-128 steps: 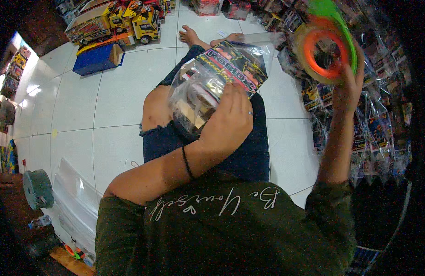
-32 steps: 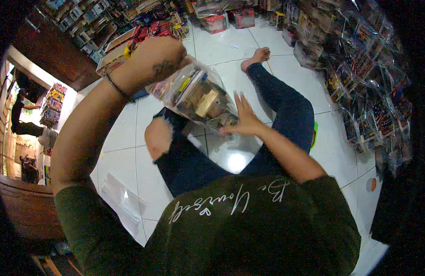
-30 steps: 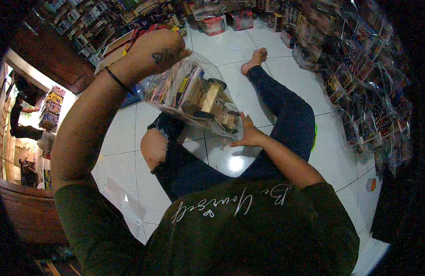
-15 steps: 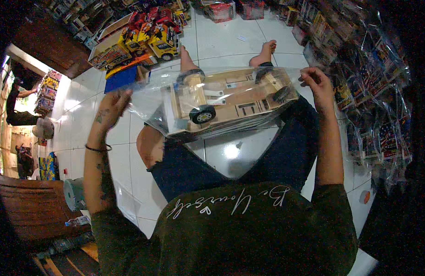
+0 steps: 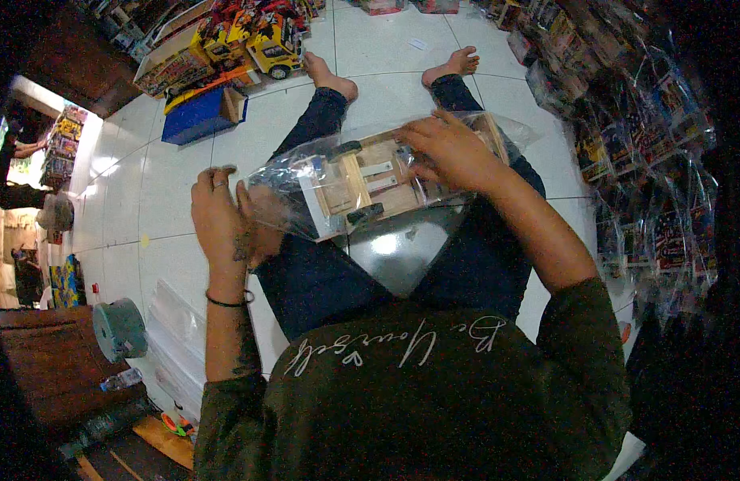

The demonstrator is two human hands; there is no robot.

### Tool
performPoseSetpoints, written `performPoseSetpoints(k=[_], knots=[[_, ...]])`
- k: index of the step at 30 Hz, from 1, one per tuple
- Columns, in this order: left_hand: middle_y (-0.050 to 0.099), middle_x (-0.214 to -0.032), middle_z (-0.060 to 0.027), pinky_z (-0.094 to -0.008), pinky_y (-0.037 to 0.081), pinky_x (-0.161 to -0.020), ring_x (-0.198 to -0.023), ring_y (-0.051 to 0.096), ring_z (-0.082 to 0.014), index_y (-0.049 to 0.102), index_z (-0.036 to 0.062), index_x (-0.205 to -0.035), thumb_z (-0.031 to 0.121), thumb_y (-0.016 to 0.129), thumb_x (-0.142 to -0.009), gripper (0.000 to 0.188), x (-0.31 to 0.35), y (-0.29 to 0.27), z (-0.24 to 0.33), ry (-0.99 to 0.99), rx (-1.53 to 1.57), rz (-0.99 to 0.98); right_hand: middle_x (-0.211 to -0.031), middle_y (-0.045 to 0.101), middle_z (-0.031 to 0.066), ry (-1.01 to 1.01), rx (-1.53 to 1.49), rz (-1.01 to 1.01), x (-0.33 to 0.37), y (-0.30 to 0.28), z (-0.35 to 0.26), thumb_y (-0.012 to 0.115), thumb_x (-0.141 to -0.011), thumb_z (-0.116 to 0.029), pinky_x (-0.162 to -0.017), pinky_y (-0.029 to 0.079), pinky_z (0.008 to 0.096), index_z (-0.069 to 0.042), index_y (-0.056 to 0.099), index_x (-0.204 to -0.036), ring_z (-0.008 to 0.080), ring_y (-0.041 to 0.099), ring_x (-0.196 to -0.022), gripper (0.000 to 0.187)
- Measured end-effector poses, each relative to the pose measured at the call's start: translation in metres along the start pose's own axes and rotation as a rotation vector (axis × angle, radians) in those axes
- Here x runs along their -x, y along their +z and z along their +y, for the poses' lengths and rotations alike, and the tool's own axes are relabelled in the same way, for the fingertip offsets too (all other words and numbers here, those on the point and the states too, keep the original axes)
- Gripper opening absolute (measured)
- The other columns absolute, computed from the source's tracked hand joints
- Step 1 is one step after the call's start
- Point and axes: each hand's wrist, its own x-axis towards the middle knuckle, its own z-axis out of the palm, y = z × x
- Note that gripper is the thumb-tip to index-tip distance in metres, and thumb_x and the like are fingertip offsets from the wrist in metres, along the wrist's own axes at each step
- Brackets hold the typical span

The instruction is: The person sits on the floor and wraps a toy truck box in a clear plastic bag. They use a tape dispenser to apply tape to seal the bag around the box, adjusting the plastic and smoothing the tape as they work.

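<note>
A wooden toy truck (image 5: 378, 192) lies underside up across my legs, its dark wheels showing, inside a clear plastic bag (image 5: 286, 180). Over its right half rests my right hand (image 5: 450, 152), palm down, fingers spread against the wrapped underside. My left hand (image 5: 223, 212) hovers just past the bag's left end, with fingers loosely bent and the thumb apart from them. Whether the thumb touches the film is hard to make out.
A blue box (image 5: 198, 124) and yellow toy trucks (image 5: 274, 48) stand at the far left. Bagged boxed goods (image 5: 655, 176) are stacked along the right. A pale green round tub (image 5: 120, 329), a plastic bottle (image 5: 121, 379) and clear plastic sheets (image 5: 173, 337) lie at the left.
My right hand has moved from the bag's right end onto the truck. The left hand has shifted nearer and rightward. The truck's near side has turned, and the bag sits lower around it.
</note>
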Motion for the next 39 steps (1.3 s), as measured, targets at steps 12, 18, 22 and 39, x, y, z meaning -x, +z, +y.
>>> performPoseSetpoints(k=[12,18,22,39], knots=[[0.059,-0.079,-0.0242,-0.0463,0.047,-0.067,-0.072,0.058,-0.0409,0.06,-0.0002,-0.09,0.024,0.057,-0.081,0.026,-0.034,0.119,0.079,0.401,0.4,-0.581,-0.104,0.058,0.0123,-0.124,-0.08,0.04,-0.006,0.034,0.015,0.059,-0.081,-0.024,-0.09,0.04,0.0416,-0.007,0.057,-0.108,0.0302,0.054,-0.1,0.032],[0.065,-0.089,-0.0186,-0.0456,0.05,-0.071,-0.077,0.064,-0.0347,0.062,-0.0036,-0.093,0.033,0.056,-0.081,0.039,-0.029,0.133,0.098,0.509,0.15,-0.522,-0.094,0.061,0.0168,0.112,-0.291,-0.147,-0.033,0.069,0.031,0.056,-0.083,-0.023,-0.08,0.045,0.0454,-0.003,0.06,-0.088,0.0356,0.058,-0.091,0.021],[0.063,-0.077,-0.0222,-0.0482,0.05,-0.066,-0.073,0.062,-0.0404,0.064,0.001,-0.083,0.032,0.052,-0.085,0.033,-0.033,0.137,0.098,0.549,0.062,-0.658,-0.093,0.061,0.0174,-0.015,-0.303,-0.127,-0.025,0.055,0.041,0.058,-0.081,-0.022,-0.08,0.046,0.0439,-0.003,0.062,-0.091,0.0361,0.058,-0.09,0.022],[0.065,-0.084,-0.0233,-0.0439,0.053,-0.067,-0.076,0.066,-0.0363,0.067,-0.0018,-0.08,0.014,0.053,-0.076,0.022,-0.036,0.128,0.094,0.485,0.136,-0.697,-0.112,0.06,0.0086,1.38,-1.351,0.907,0.376,0.164,0.106,0.075,-0.07,-0.027,-0.085,0.048,0.0361,-0.008,0.053,-0.117,0.0244,0.058,-0.099,0.055]])
